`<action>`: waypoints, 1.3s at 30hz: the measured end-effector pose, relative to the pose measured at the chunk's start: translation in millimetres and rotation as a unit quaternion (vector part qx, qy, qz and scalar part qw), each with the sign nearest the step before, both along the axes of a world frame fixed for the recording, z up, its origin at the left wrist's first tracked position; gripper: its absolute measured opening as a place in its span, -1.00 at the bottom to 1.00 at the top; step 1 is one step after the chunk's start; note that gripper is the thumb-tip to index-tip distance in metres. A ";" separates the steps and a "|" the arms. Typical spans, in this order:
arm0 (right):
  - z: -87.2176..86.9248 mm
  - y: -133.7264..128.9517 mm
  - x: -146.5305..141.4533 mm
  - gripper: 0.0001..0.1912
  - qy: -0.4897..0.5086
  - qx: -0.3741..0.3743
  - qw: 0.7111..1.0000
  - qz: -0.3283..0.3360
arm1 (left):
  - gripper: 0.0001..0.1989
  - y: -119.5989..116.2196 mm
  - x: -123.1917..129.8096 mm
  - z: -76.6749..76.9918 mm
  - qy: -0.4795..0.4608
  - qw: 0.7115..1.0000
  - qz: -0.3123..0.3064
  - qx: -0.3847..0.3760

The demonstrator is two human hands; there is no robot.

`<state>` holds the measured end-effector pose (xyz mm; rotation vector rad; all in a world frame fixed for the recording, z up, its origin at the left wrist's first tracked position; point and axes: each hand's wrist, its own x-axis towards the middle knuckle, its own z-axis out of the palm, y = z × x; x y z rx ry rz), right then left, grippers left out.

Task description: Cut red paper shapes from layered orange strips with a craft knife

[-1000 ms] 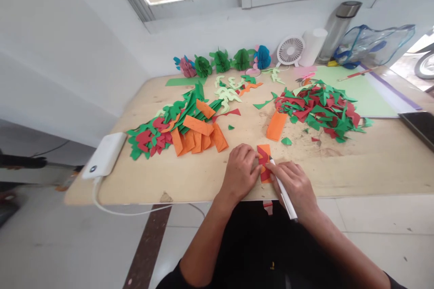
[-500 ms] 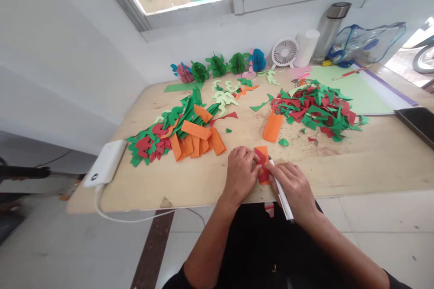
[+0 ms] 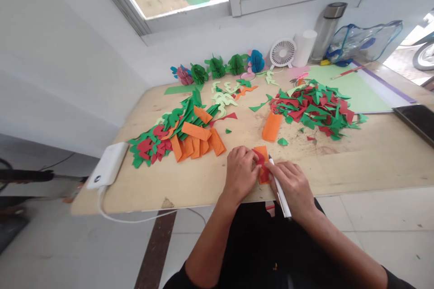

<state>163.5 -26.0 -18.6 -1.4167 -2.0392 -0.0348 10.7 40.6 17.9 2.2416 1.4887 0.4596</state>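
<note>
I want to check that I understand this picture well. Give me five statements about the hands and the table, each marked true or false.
1. The right hand holds a white pen. True.
2. The left hand is lifted high above the table. False: the left hand rests at the red paper shape.
3. The red paper shape lies on an orange piece. True.
4. The white fan lies flat. False: the white fan stands upright.
5. The black phone is at the table's right end. True.
</note>
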 end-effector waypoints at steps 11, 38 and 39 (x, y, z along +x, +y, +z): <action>-2.8 -0.7 1.3 -0.61 0.005 -0.004 1.000 0.009 | -0.93 -1.5 -10.2 0.0 -0.010 0.999 0.024 0.046; 2.8 -1.7 -0.2 -0.67 -0.006 0.000 0.999 0.049 | -0.91 22.8 -11.7 -1.2 -0.007 0.999 -0.013 0.033; 2.4 -1.7 0.0 -0.67 -0.008 0.000 0.999 0.048 | -0.89 20.4 -14.4 -0.9 -0.003 0.999 -0.026 0.031</action>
